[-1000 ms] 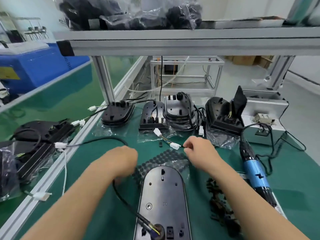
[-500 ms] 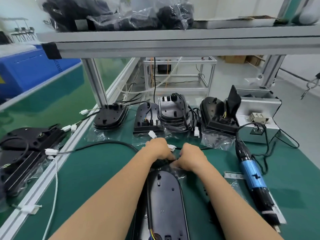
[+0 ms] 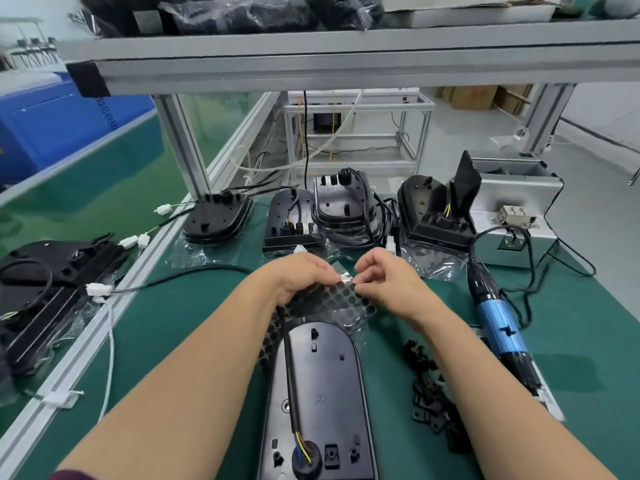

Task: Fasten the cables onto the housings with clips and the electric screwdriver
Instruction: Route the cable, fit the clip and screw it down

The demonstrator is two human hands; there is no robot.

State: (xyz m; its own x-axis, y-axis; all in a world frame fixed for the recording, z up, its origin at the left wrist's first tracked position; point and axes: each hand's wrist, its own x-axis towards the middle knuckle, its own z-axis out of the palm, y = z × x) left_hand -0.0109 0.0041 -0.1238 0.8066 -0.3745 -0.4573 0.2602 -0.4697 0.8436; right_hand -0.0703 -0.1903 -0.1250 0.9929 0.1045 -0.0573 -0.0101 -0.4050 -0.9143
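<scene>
Housing (image 3: 322, 393) flat at near edge of table (image 3: 173, 341), back side up. Black cable (image 3: 289, 368) leaving the round grommet at the near end, running up the left side of the housing and into the left hand (image 3: 298, 275).

Left hand and right hand (image 3: 388, 282) meeting just past the far end of the housing, above a dotted sheet (image 3: 332, 303). Fingertips of both narrowed to a pinch on the small white plug (image 3: 346, 279) at the cable's end. One piece or two halves being mated: cannot tell.

Judged step: sorting the cable end before clipping. To do well:
- Pinch the plug body, not the thin wires.
- Draw the cable only taut enough to lie straight along the housing; no strain on the grommet.
- Seat the cable before reaching for a clip.

Clips (image 3: 429, 407) in a loose black pile just right of the housing. Screwdriver (image 3: 498, 327) lying toward the right edge, untouched.
</scene>
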